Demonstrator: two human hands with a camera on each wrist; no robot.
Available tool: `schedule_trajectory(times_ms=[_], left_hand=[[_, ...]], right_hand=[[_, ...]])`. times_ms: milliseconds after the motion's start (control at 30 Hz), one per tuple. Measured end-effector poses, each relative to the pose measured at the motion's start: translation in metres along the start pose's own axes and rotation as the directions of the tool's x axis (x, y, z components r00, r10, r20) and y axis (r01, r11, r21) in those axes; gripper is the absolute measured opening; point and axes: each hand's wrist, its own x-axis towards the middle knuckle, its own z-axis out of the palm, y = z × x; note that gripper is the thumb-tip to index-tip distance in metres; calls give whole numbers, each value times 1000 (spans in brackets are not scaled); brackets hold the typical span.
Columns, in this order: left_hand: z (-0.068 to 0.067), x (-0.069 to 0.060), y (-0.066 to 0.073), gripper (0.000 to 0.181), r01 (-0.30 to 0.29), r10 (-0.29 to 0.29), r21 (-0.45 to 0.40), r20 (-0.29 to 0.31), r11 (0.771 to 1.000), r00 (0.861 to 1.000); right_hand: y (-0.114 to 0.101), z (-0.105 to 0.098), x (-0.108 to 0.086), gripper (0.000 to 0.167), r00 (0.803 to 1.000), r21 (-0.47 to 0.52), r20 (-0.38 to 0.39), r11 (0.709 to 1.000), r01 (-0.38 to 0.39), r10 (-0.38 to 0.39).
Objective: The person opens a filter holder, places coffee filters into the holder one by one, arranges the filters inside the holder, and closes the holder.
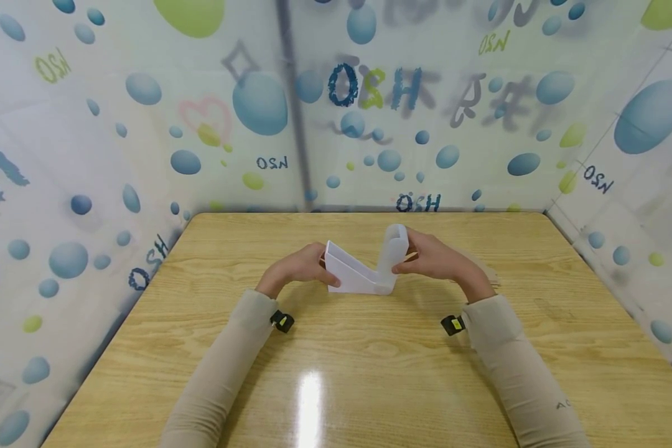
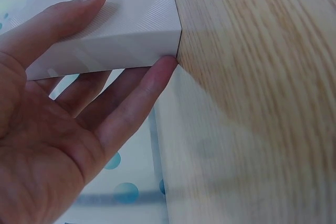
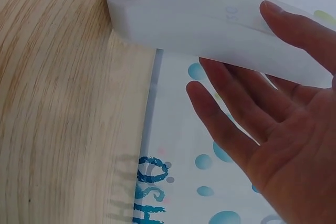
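A white case stands on the wooden table, spread into a V, its two parts meeting low at the right. My left hand (image 1: 305, 264) grips the white box part (image 1: 351, 274), thumb on the near face. The left wrist view shows fine ribbing on that box (image 2: 136, 9), with the fingers of my left hand (image 2: 58, 135) along its underside. My right hand (image 1: 434, 254) holds the upright translucent part (image 1: 391, 254), which has a rounded top. Seen from the right wrist, my thumb lies on one face of this translucent part (image 3: 210, 19), with fingers of my right hand (image 3: 283, 129) beneath.
The wooden table (image 1: 358, 367) meets patterned sheeting (image 1: 453, 124) at the back and sides. A thin light-brown flat piece (image 1: 491, 274) lies behind my right wrist. Both wrists carry small black devices, the left one (image 1: 282, 321) and the right one (image 1: 453, 325).
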Motion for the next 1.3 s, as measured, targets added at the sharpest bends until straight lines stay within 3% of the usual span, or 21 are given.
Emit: schedule_trajectory(times_ms=[633,1300], left_hand=[[-1,-1,0,43,-6,6,0,1,1000,1000],[0,0,-1,42,11,-11,21,-10,1000,1000]], right_hand=[[3,-8,-4,54,1000,30,-25,999,-12,13],[3,-20,-10,53,998,-14,-58,1000,17,-18]])
